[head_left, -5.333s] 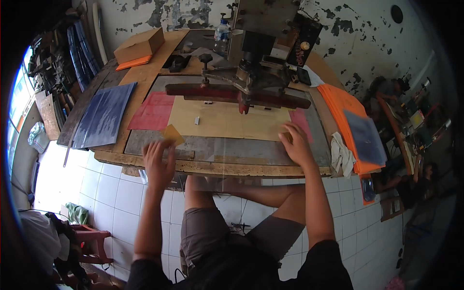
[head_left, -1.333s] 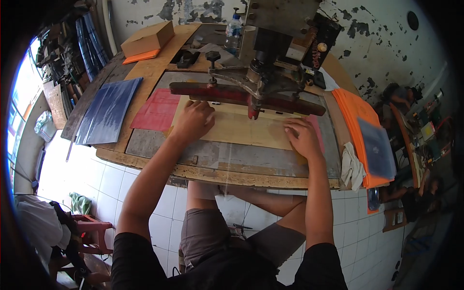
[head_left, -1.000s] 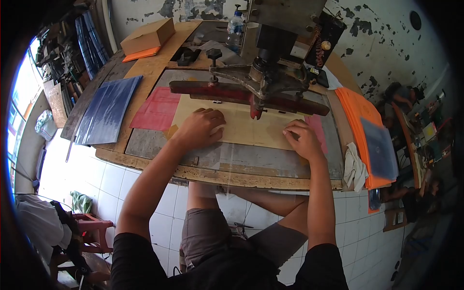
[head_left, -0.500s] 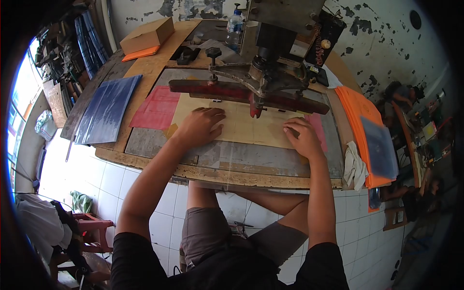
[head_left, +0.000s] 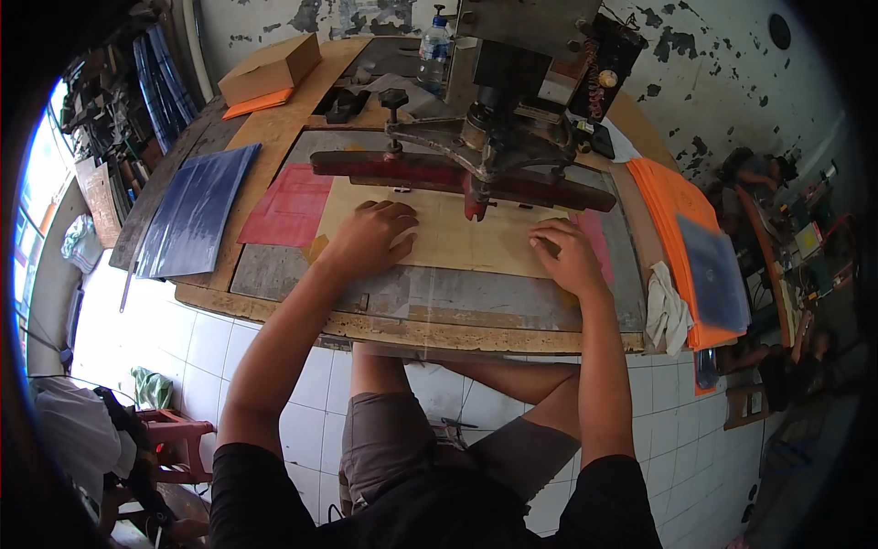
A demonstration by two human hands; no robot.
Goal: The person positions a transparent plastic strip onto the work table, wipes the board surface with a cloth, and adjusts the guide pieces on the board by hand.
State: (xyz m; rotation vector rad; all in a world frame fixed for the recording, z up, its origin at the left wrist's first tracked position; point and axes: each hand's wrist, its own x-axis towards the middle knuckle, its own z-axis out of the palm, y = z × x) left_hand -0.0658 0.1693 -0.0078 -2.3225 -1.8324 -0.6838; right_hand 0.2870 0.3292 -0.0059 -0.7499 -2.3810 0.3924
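Note:
My left hand lies palm down on the left part of a cream sheet, its fingers spread toward the press. On the right part of that sheet rests my right hand, fingers loosely bent and thumb apart from the forefinger. Neither hand visibly grips anything. Just beyond them hangs a press head with a red-brown bar, above the sheet. A pink-red sheet shows at the cream sheet's left, and more pink appears by my right hand. Faint shiny lines near the table's front edge look like clear plastic.
Blue plastic-covered sheets lie at the left. Orange sheets and a white cloth are at the right. Behind stand a cardboard box and a water bottle. Other people sit at the far right.
The whole view has shifted a little to the left. Both hands keep nearly the same places on the cream sheet, and the press head looks unmoved.

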